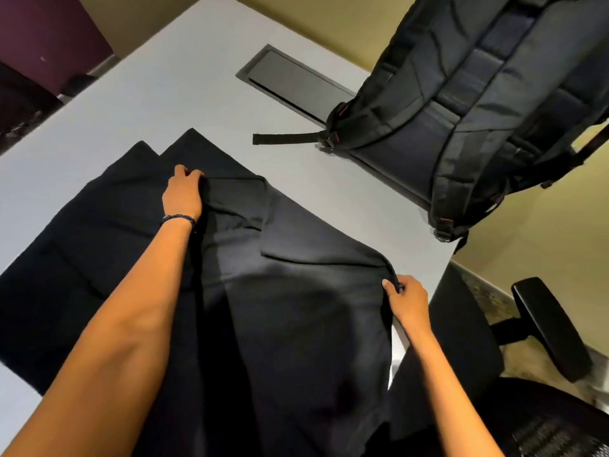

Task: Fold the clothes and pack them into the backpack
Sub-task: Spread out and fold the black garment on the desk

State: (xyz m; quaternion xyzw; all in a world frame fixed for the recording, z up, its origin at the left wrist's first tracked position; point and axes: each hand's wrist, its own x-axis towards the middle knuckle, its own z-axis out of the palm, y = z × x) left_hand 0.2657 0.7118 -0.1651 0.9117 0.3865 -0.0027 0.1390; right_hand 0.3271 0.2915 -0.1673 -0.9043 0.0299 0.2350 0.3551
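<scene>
Spanning the view, grey table, yellow wall, black chair

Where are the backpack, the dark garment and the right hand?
backpack (487, 103), head view, on its padded back.
dark garment (296, 308), head view, on its flat middle.
right hand (408, 301), head view, on the hand's back.

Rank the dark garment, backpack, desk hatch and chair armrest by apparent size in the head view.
1. dark garment
2. backpack
3. desk hatch and chair armrest look alike; the armrest sits nearer, so no ranking.
</scene>
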